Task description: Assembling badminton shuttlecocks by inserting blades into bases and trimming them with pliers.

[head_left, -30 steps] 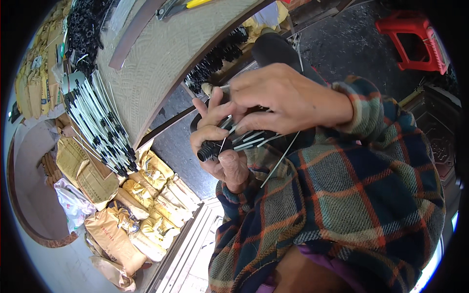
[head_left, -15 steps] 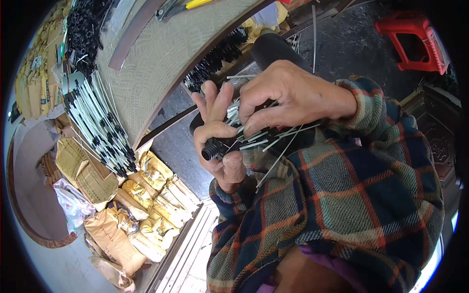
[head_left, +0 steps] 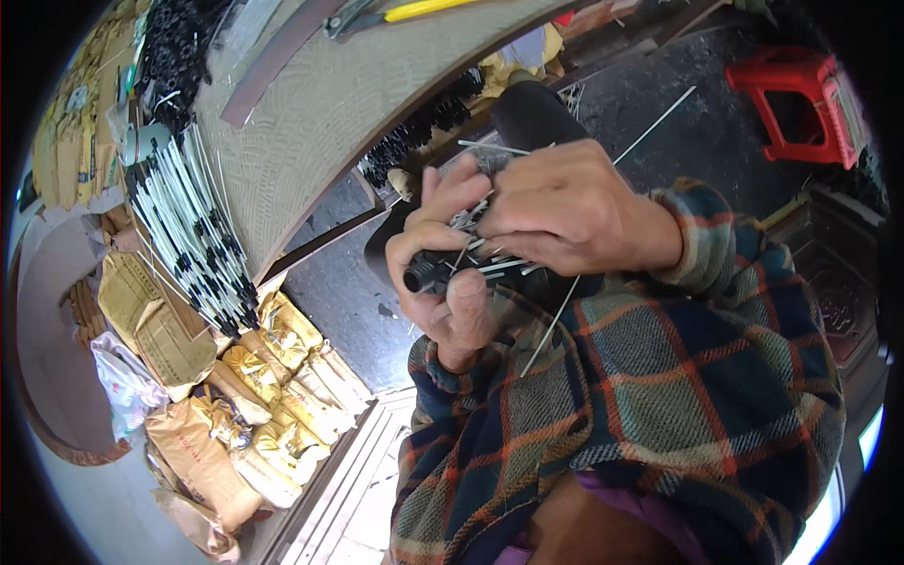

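My left hand (head_left: 438,301) is closed round a black part with a round ribbed end (head_left: 426,275), thumb along one side and fingers curled over the other. Thin pale rods (head_left: 499,266) stick out sideways around this part. Pressed close against it, my right hand (head_left: 579,212) bends its fingers in among the rods; its fingertips are partly hidden, so what they pinch cannot be told exactly. One long thin rod (head_left: 654,125) points up and right from behind my right hand. Another pale rod (head_left: 549,330) slants down in front of my plaid jacket.
On the table (head_left: 320,141) at the left lies a bundle of pale rods with black pieces (head_left: 193,235). Yellow-handled pliers (head_left: 424,9) rest at its far side. Below are brown paper packages (head_left: 202,457) and yellow wrapped packs (head_left: 292,443). A red stool (head_left: 791,108) stands far right.
Both hands and the black part appear slightly further right, while the whole view has also shifted. My right hand has turned over more, and a long rod now points up beyond it.
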{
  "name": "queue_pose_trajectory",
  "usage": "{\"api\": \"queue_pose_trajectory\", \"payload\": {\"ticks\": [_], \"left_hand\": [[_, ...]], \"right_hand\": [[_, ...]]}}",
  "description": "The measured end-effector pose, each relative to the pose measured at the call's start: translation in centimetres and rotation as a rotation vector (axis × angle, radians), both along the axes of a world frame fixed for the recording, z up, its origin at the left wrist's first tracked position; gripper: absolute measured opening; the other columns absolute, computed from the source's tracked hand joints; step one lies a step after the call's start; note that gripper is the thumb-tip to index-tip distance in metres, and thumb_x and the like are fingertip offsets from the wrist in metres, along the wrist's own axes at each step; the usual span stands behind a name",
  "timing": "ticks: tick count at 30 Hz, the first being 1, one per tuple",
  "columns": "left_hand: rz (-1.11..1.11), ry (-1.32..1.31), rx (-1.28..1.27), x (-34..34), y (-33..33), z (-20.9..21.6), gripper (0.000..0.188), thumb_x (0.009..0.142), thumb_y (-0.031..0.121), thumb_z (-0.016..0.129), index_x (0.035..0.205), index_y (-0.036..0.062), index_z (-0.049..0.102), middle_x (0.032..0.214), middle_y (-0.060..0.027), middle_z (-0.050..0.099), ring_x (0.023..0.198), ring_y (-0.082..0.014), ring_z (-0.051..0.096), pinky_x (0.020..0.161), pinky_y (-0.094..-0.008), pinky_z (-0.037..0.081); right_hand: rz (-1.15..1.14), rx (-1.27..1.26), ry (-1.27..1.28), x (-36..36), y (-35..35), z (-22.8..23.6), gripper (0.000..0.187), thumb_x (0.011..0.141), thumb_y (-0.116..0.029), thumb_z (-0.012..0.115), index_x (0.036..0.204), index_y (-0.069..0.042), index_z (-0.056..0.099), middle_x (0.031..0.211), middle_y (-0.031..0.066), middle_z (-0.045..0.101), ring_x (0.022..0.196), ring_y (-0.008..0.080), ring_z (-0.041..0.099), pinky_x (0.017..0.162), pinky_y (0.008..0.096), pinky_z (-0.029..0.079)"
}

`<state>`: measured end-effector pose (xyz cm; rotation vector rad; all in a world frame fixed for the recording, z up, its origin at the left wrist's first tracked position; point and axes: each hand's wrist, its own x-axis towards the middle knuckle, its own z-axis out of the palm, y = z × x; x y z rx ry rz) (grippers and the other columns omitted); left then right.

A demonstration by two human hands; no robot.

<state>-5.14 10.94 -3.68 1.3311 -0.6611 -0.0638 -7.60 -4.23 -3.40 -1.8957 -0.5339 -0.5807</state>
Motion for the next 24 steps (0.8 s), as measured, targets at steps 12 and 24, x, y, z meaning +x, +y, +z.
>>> {"api": "queue_pose_trajectory", "payload": {"ticks": [12, 24], "left_hand": [[0.022, -0.132, -0.086, -0.1, -1.4, 0.3, 0.018, 0.08, 0.012, 0.054, 0.091, 0.0041, 0.043, 0.082, -0.0106, 0.058, 0.085, -0.0232, 0.057, 0.097, -0.0484, 0.028], [-0.04, -0.103, 0.033, -1.1, -2.3, 1.3, 0.035, 0.07, -0.009, 0.063, 0.096, 0.0003, 0.041, 0.088, -0.0146, 0.053, 0.081, -0.0209, 0.056, 0.076, -0.0289, 0.044]], "right_hand": [[-0.138, 0.14, 0.142, -4.0, -0.6, 0.3, 0.021, 0.067, -0.008, 0.071, 0.085, 0.0, 0.062, 0.078, 0.0126, 0.06, 0.07, 0.0215, 0.057, 0.061, 0.0298, 0.045], [-0.039, 0.347, 0.296, -4.7, -0.8, -0.2, 0.006, 0.071, 0.0, 0.065, 0.076, 0.0, 0.062, 0.075, 0.0101, 0.059, 0.067, 0.0179, 0.057, 0.06, 0.027, 0.044]]}}
